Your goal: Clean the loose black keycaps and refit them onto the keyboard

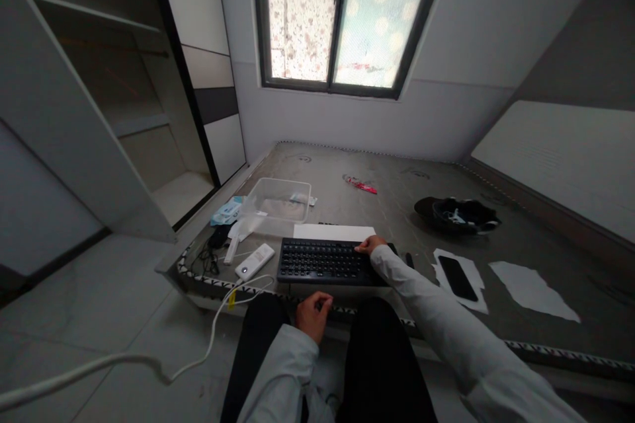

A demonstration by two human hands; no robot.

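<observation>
A black keyboard [322,262] lies near the front edge of the grey mattress, partly on a white sheet or box [333,232] that shows behind it. My right hand [371,244] rests at the keyboard's upper right part, thumb and fingers pinched together over the keys. Whatever is between those fingertips is too small to make out. Closer to me, my left hand [314,317] hovers between my knees with its fingers curled and thumb against them. A small dark spot shows at its fingertips, but I cannot tell what it is.
Left of the keyboard are a clear plastic bin [282,201], a white power bank [254,261] with a cable, and a blue packet [227,210]. To the right lie a phone [457,278] on white paper, another paper piece [533,289] and a dark cap [459,216]. A red item [362,185] lies farther back.
</observation>
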